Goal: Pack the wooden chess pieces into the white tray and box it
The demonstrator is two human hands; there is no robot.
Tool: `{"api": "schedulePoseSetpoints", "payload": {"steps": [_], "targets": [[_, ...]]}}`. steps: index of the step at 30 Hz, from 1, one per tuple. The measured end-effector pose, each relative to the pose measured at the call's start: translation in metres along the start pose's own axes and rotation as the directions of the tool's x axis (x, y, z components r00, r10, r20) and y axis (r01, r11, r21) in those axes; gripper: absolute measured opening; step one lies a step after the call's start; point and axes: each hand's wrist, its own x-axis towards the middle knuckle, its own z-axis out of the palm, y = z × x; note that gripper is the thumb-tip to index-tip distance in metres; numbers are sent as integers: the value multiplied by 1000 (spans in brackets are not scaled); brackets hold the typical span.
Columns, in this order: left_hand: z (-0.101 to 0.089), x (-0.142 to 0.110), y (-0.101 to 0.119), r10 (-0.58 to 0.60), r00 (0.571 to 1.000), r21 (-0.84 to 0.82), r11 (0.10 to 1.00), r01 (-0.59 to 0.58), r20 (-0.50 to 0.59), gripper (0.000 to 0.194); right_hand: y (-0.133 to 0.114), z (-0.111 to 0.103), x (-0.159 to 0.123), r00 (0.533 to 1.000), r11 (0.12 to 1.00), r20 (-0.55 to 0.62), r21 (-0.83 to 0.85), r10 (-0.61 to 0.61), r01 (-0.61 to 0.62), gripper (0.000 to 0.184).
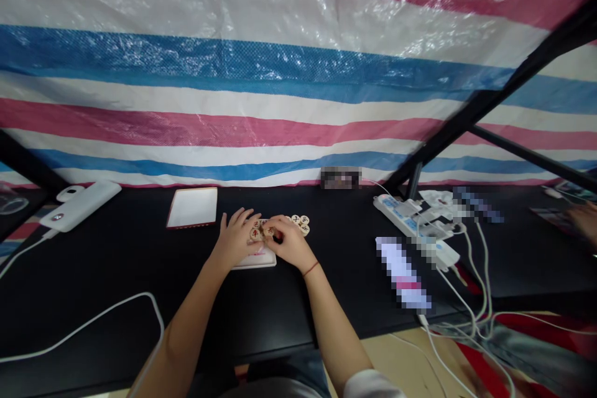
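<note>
A white box (pixel 252 264) sits in the middle of the black table with several round Chinese chess pieces (pixel 255 234) inside, marked in red. Over its left side lies my left hand (pixel 239 236), fingers stretched and slightly apart, touching the box and the pieces. My right hand (pixel 290 239) is closed at the box's right side, thumb and fingers pinching one Chinese chess piece (pixel 269 232). Just beyond that hand, several more loose pieces (pixel 301 222) are grouped on the table. Both hands partly hide the box's contents.
A box lid (pixel 192 207), white inside, lies at the left. Farther left is a white device (pixel 80 205) with a cable. On the right are a power strip (pixel 415 230) with plugs, a phone (pixel 403 273) and cables. Another person's hand (pixel 585 221) shows at the right edge.
</note>
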Motion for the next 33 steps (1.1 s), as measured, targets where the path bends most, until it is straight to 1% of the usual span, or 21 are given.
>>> {"api": "schedulePoseSetpoints", "payload": {"steps": [3,6,9,12,17,20,23,25,26,28,30,32,33], "targets": [[1,-1,-10,-36,998,-40,998,38,42,65,-2,4,-1,998,993,45,-113,-35,40,24],[4,-1,-15,-43,997,-68,997,47,66,67,-2,7,0,996,979,88,-199,-14,32,21],[7,-1,-16,-41,996,-72,996,46,76,63,-1,8,0,996,969,88,-249,8,15,17],[10,0,-16,-33,998,-61,997,37,62,61,-1,8,-1,996,949,84,-314,37,-9,17],[14,-1,-19,10,1000,-47,999,-11,-6,60,-3,10,-2,990,900,96,-432,107,-55,17],[18,-1,-21,23,999,-35,999,-24,-31,60,-3,11,-2,988,901,92,-427,120,-69,16],[19,0,-22,36,998,-37,999,-37,-49,59,-2,8,-3,994,943,64,-327,84,-59,11],[19,1,-21,38,997,-44,998,-41,-65,58,-1,3,-2,998,967,4,-247,69,-66,7],[19,1,-21,37,997,-48,998,-41,-72,58,0,0,-1,996,969,-42,-231,84,-91,8],[17,2,-19,30,996,-51,998,-34,-80,60,1,-7,3,978,947,-136,-260,159,-190,14],[16,2,-17,21,996,-50,998,-25,-83,61,1,-14,10,950,891,-181,-337,254,-303,29],[16,3,-17,14,996,-52,998,-19,-90,61,2,-18,19,929,821,-152,-435,338,-370,46],[15,3,-18,14,996,-54,998,-19,-91,61,2,-19,23,920,788,-120,-484,372,-381,50]]}}
